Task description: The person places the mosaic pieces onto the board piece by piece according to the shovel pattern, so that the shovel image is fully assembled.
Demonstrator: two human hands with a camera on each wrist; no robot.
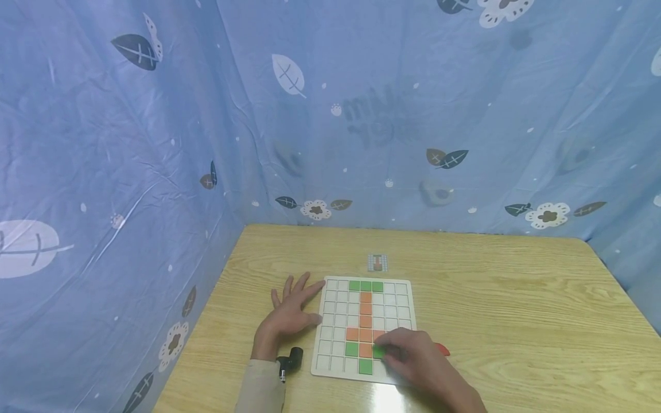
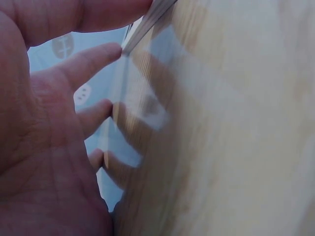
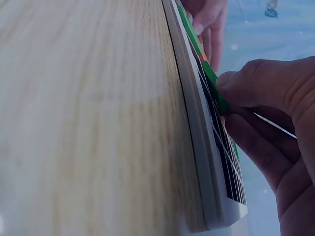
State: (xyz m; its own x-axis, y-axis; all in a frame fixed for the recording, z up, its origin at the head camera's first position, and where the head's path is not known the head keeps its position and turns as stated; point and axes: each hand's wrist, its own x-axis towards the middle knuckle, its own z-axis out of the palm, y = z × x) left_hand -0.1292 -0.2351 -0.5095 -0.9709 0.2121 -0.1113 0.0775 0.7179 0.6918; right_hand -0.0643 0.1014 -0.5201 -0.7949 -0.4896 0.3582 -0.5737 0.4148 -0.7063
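A white grid board (image 1: 330,367) lies on the table, with orange tiles (image 1: 365,321) in a column and a short crossing row. Green tiles (image 1: 365,285) fill part of its far row, and more sit near the bottom of the column. My right hand (image 1: 413,355) is over the board's near right part, pinching a green tile (image 3: 215,88) between thumb and fingers right at the grid. Fingers spread, my left hand (image 1: 289,312) rests at the board's left edge, with thumb and index fingertip against it. The palm shows in the left wrist view.
A small printed grid card (image 1: 377,263) lies beyond the board. Something red (image 1: 442,349) shows partly behind the right hand. A black device (image 1: 295,357) sits by the left wrist. Blue patterned curtains (image 1: 330,115) enclose the wooden table (image 1: 516,310).
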